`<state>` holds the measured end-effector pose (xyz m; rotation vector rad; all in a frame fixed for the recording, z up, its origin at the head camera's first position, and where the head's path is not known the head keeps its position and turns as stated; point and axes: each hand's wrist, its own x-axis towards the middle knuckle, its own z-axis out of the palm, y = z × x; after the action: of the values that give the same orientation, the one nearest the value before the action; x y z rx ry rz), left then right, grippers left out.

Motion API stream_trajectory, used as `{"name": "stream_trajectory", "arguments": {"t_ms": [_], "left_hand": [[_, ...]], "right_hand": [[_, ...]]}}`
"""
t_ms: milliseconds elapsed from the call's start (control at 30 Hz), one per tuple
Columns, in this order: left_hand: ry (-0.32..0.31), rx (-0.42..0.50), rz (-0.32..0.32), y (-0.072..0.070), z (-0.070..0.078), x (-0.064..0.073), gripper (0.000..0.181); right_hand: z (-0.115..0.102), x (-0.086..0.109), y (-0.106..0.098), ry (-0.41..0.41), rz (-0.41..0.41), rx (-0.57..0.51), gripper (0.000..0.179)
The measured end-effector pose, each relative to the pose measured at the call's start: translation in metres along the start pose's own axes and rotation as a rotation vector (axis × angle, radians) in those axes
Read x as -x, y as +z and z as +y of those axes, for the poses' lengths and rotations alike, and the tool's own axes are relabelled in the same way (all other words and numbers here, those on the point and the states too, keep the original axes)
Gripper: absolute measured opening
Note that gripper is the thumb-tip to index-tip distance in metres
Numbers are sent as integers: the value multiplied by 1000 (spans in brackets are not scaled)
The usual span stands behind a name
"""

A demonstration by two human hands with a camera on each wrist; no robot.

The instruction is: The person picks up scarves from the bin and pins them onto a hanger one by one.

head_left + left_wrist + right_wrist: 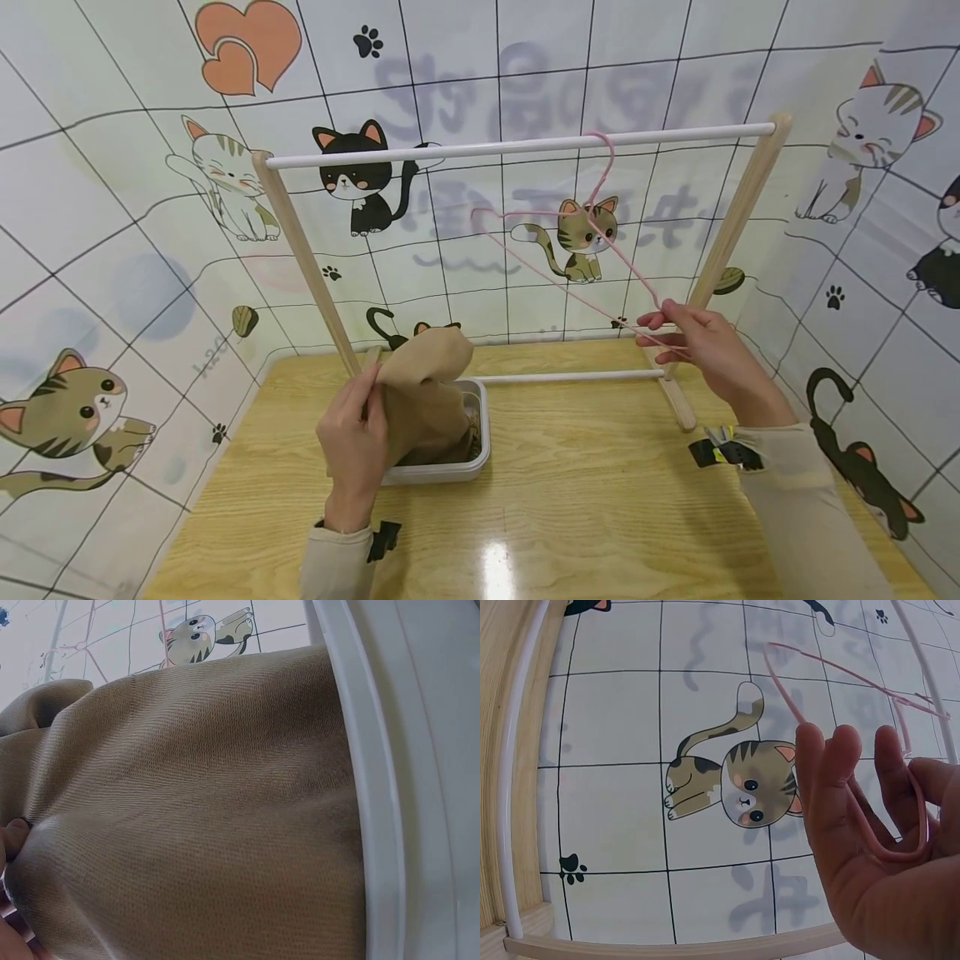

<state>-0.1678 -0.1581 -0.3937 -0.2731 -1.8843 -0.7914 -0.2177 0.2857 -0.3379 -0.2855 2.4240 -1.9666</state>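
My left hand (352, 437) pinches the upper edge of a brown cloth (427, 412), probably a garment, and holds that edge up. Its lower part sits inside a white plastic bin (442, 475), and in the left wrist view the fabric (202, 802) drops behind the bin's rim (371, 780). A pink clothes hanger (612, 158) hangs by its hook from a white rod (450, 152), tilted with one end toward me. My right hand (708, 354) grips that near end; in the right wrist view the hanger's rounded corner (921, 825) lies within the curled fingers.
Wooden posts (307, 258) carry the rod at both sides, and a lower white bar (570, 377) joins them near the wooden table (585, 500). A cat-print tiled backdrop (450, 92) surrounds the table. More dark fabric (474, 437) shows in the bin.
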Motion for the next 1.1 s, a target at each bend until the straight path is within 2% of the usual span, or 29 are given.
{"name": "stream_trajectory", "arguments": {"t_ms": [133, 433, 667, 933, 1100], "left_hand": [[0, -6, -10, 0, -2, 1, 21], [-26, -4, -42, -1, -1, 1, 19], [-43, -2, -51, -2, 1, 1, 18], [-21, 4, -29, -2, -2, 1, 20], [-35, 11, -39, -2, -1, 1, 19]], "right_hand": [[-1, 2, 0, -5, 19, 28, 54], [-4, 6, 1, -33, 115, 128, 57], [-4, 9, 3, -80, 140, 65, 48], [-5, 10, 2, -107, 164, 70, 47], [-5, 10, 2, -128, 148, -26, 45]]}}
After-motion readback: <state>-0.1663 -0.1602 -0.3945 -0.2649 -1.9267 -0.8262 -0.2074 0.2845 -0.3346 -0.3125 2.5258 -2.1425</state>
